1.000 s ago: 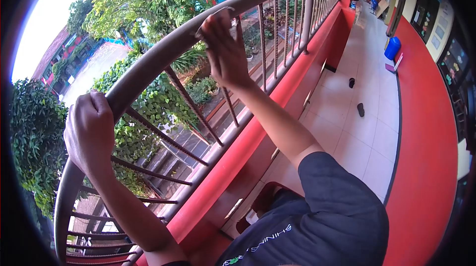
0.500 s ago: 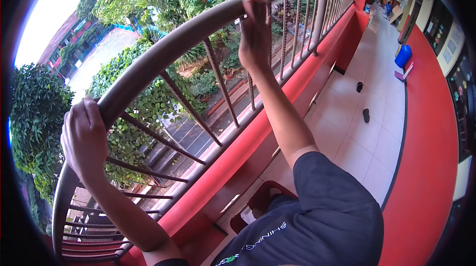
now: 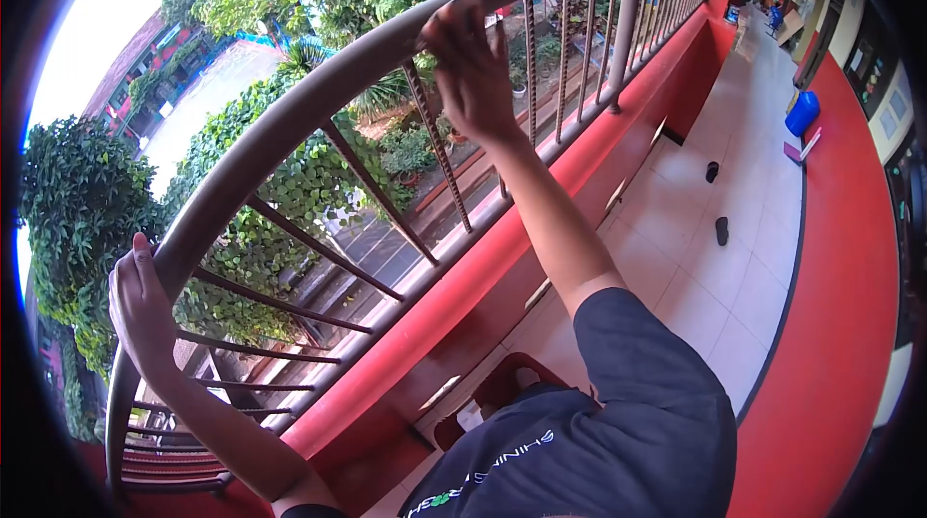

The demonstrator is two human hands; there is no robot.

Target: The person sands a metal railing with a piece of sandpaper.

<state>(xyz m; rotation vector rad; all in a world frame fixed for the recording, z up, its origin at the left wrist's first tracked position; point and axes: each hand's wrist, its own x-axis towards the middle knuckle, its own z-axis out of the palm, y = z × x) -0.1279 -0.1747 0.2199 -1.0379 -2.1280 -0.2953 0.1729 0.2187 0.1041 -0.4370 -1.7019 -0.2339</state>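
A thick brown metal handrail (image 3: 290, 108) curves across the view above a row of thin ribbed bars (image 3: 365, 180). My left hand (image 3: 143, 310) is closed round the rail at the lower left, thumb upward and fingertips hidden. Farther along, my right hand (image 3: 473, 79) presses on the rail's top with its fingers bent and slightly blurred. Under those fingers shows the thin edge of something greyish, too covered to name.
Below the bars runs a red ledge (image 3: 406, 344). A tiled corridor (image 3: 676, 228) with two dark slippers (image 3: 721, 230) lies to the right. A blue container (image 3: 801, 113) stands by the red wall (image 3: 840, 277). Trees (image 3: 87, 219) grow beyond the railing.
My right hand has slid along the rail toward the left, nearer my left hand. My left hand has shifted a little down and left along the rail. The view has tilted slightly.
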